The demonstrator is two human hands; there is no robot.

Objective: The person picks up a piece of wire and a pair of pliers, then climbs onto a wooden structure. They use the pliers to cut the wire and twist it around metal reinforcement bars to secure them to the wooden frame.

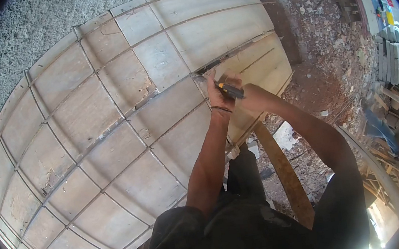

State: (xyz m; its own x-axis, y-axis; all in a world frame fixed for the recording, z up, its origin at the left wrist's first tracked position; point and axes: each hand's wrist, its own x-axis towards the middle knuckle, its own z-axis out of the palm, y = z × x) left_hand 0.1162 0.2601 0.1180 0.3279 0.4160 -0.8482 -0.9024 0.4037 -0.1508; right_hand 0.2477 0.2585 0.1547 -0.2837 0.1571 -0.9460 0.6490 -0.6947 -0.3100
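Your left hand [218,92] lies flat-fingered against the pale plywood formwork panel crossed by thin steel rods [109,120], fingers closed around a small item at the dark gap between 2 boards; what it pinches is too small to tell. That placement steadies the spot being worked.

Your right hand [251,97] is closed around a black-and-yellow handled tool [231,90], held level and pointing at the left hand, so the tip meets the seam just beside your fingers.

A brown curved timber plank [285,173] leans below your forearms. Brick rubble [329,44] covers the ground at right.
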